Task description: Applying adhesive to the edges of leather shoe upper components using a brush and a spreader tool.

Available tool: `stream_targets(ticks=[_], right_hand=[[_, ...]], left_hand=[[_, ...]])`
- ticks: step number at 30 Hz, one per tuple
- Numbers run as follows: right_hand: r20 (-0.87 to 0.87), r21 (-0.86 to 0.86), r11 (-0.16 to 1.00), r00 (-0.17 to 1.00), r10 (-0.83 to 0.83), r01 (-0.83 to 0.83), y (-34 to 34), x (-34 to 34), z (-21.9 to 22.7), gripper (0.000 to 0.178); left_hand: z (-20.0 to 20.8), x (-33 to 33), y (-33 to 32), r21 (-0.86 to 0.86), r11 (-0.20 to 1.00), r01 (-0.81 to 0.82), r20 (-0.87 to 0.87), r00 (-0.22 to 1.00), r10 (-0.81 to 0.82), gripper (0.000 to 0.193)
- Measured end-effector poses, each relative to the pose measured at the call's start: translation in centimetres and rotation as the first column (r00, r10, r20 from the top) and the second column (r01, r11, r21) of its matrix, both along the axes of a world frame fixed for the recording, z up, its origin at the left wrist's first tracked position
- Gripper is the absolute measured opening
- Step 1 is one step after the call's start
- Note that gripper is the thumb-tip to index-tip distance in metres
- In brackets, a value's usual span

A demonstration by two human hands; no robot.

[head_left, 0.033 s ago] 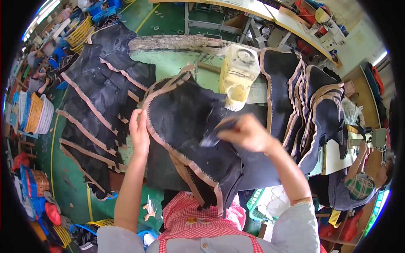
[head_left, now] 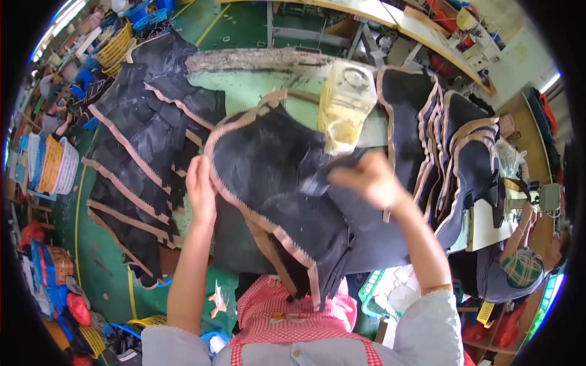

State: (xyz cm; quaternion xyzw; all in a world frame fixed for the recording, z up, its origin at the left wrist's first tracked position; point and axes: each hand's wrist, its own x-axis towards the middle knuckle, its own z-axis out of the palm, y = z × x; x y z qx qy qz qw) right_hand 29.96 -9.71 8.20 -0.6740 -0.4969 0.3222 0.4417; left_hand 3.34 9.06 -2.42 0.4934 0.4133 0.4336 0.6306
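Note:
In front of me lies a black sheet piece (head_left: 262,158) with a tan, zigzag-cut border, on top of similar pieces. My left hand (head_left: 200,186) pinches its left edge at the tan border. My right hand (head_left: 369,183) is closed round the dark handle of a brush (head_left: 314,185), whose pale tip is over the right part of the piece. Motion blurs the brush and fingers; I cannot tell if the tip touches. Beyond my right hand stands a yellowed plastic container (head_left: 347,100) with a round opening (head_left: 342,135) at its near end, coated in pale residue.
Overlapping black pieces with tan borders (head_left: 122,140) cover the left side. Another row of them (head_left: 467,158) lies to the right. A green basket of white scraps (head_left: 390,293) sits below the table edge. At far right a person (head_left: 519,268) works at a machine.
My right hand and the brush have shifted a little to the right and slightly up across the black piece. My left hand stays at its edge.

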Motion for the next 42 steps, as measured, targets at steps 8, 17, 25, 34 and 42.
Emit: stream_targets(ticks=[8, 17, 25, 34, 42], right_hand=[[0.664, 0.068, 0.893, 0.648, -0.373, 0.445, 1.9, 6.2, -4.0, 0.033], [-0.323, -0.15, 0.988, 0.946, -0.007, -0.044, -0.9, 5.3, 0.7, 0.021], [0.432, 0.188, 0.934, 0.88, 0.2, -0.304, 4.0, -1.8, -0.6, 0.018], [-0.196, -0.032, 0.994, 0.974, -0.11, 0.105, -2.7, 0.6, 2.5, 0.012], [0.072, 0.116, 0.835, 0.834, -0.547, 0.537, -0.6, 9.6, -3.5, 0.027]], left_hand=[[1.5, -0.7, -3.0, -0.11, 0.943, 0.314, 0.552, 0.808, -0.205, 0.037], [1.7, 6.4, 4.0, 0.156, 0.986, -0.052, 0.45, 0.893, -0.024, 0.028], [-2.0, 10.6, 7.1, 0.264, 0.945, -0.192, 0.408, 0.91, 0.071, 0.022], [-1.1, 9.8, 6.5, 0.147, 0.972, -0.181, 0.423, 0.9, 0.104, 0.032], [-0.1, 8.1, 5.6, 0.061, 0.998, -0.02, 0.474, 0.881, -0.011, 0.044]])
